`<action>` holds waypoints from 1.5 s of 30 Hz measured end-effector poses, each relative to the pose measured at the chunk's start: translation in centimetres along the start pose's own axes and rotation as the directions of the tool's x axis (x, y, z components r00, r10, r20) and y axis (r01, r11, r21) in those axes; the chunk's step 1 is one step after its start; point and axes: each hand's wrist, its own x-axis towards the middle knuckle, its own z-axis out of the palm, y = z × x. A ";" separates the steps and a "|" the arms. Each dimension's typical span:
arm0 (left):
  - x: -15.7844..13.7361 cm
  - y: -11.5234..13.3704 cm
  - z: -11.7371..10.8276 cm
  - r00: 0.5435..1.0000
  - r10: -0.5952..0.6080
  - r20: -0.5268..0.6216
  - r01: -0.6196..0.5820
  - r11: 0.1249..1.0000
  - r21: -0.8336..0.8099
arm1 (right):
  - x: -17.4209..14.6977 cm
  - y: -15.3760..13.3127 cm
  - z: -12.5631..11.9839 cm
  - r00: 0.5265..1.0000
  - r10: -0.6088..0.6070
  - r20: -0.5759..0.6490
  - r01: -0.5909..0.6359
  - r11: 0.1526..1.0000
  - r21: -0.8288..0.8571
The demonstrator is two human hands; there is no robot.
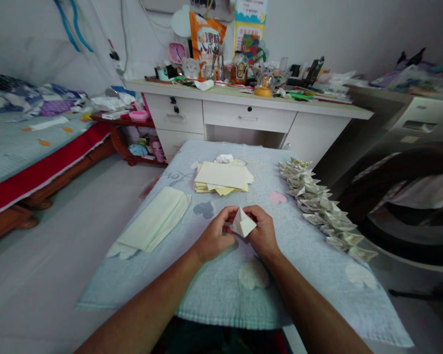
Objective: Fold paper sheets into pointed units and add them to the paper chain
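Note:
A small folded paper piece (243,223), off-white with a pointed top, is held between both hands above the cloth. My left hand (217,236) pinches its left side, with the fingers curled behind it. From the right, my right hand (263,230) grips the opposite edge; its fingertips are partly hidden by the paper. Beyond the hands lies a stack of cream and yellow paper sheets (223,176). Long pale paper sheets (153,221) rest to the left. Along the right side runs a row of folded paper pieces (319,206), pointed and packed close together.
A light blue cloth (214,290) covers the table. Behind it stands a white desk (247,110) with bottles, a pink clock and a snack bag on top. A bed (33,142) is at the left, a front-loading washing machine (409,162) at the right. A crumpled white wad (224,158) sits behind the stack.

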 end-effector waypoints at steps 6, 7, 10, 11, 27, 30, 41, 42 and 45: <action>0.7 -0.1 -0.8 0.974 -0.154 -0.168 0.104 0.956 -0.275 | -0.1 -0.3 0.0 0.984 -0.171 0.053 0.178 0.969 -0.171; 0.8 -0.1 -0.7 0.961 -0.180 -0.209 0.123 0.959 -0.257 | -0.1 -0.4 0.0 0.980 -0.185 0.068 0.194 0.964 -0.181; 1.1 0.1 -0.4 0.944 -0.211 -0.255 0.163 0.967 -0.197 | -0.1 -0.5 0.1 0.975 -0.204 0.091 0.219 0.953 -0.209; 1.2 0.2 -0.3 0.944 -0.211 -0.253 0.165 0.968 -0.190 | -0.2 -0.6 0.1 0.974 -0.206 0.091 0.221 0.952 -0.214; 1.0 0.2 -0.5 0.948 -0.221 -0.228 0.155 0.949 -0.274 | -0.2 -1.4 -0.3 0.977 -0.163 0.135 0.172 0.983 -0.058; 0.9 0.3 -0.4 0.949 -0.212 -0.231 0.142 0.947 -0.287 | -0.3 -1.4 -0.3 0.975 -0.164 0.152 0.173 0.984 -0.045; 0.9 0.4 -0.6 0.953 -0.224 -0.204 0.160 0.945 -0.286 | -0.1 -1.2 -0.2 0.974 -0.135 0.182 0.139 0.990 -0.010; 0.9 0.4 -0.6 0.955 -0.214 -0.204 0.156 0.950 -0.270 | -0.1 -1.2 -0.2 0.977 -0.128 0.172 0.131 0.991 -0.003; 0.9 0.4 -0.6 0.966 -0.181 -0.186 0.141 0.967 -0.211 | 0.1 -1.3 -0.2 0.987 -0.086 0.133 0.087 0.996 0.001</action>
